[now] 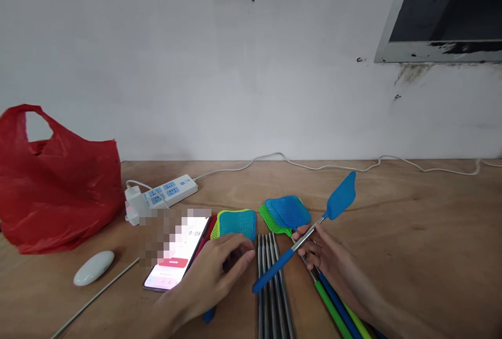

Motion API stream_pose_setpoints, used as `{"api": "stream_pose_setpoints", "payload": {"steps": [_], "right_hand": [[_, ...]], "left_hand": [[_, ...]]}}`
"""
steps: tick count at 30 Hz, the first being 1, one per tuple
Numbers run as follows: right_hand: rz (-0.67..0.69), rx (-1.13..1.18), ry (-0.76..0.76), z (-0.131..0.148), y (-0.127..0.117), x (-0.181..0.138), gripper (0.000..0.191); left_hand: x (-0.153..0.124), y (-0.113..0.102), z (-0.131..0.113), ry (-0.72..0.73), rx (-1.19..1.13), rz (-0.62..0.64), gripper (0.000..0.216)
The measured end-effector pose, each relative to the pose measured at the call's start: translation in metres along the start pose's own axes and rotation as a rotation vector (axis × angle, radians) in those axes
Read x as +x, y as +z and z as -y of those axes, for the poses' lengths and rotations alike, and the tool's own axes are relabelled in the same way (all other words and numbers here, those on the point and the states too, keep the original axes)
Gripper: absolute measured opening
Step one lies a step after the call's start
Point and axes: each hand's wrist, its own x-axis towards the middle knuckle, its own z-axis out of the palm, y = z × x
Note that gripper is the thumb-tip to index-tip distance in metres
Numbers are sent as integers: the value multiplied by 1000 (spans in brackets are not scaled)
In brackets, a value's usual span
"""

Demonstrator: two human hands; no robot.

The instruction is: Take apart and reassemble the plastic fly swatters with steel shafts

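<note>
My right hand (321,250) grips a blue fly swatter (341,196) by its metal shaft, raised at a slant above the table. Its blue handle points down to the left, its flat head up to the right. Nothing shows in my left hand (212,273), whose fingers are bent with a gap to the thumb. It is over a left pile of swatters, including a teal swatter head (237,224). Several metal rods (270,286) lie side by side between my hands. Beneath my right hand lie more swatters, with blue heads (288,212) and a green handle (333,307).
A lit phone (180,255) lies left of my left hand. Farther left are a white rounded object (94,268) and a red plastic bag (58,187). A power strip (172,191) with a plugged-in charger stands behind; its cable (325,167) runs along the wall.
</note>
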Motion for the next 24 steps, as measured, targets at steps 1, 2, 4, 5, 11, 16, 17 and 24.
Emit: {"api": "stream_pose_setpoints", "payload": {"steps": [1, 2, 4, 5, 11, 16, 17, 24], "right_hand": [[3, -12, -11, 1, 1, -1, 35], [7, -25, -18, 1, 3, -2, 34], [19, -56, -16, 3, 6, -5, 32], [31, -76, -9, 5, 8, -6, 31], [248, -538, 97, 9, 8, -8, 34], [225, -1320, -461, 21, 1, -12, 23], [227, -1439, -637, 26, -1, -12, 21], [354, -1843, -856, 47, -7, -6, 38]], "left_hand": [[-1, 1, -3, -22, -38, 41, 26], [-2, 3, -5, -40, -71, 82, 27], [-3, 7, -9, -71, -93, 147, 28], [-4, 10, -9, -84, -81, 165, 28], [-9, 18, -1, -150, -32, 189, 33], [-11, 6, 2, -184, -23, 173, 37], [-11, 2, 0, -192, -21, 172, 38], [-21, -7, -9, -208, 17, 220, 43]]}}
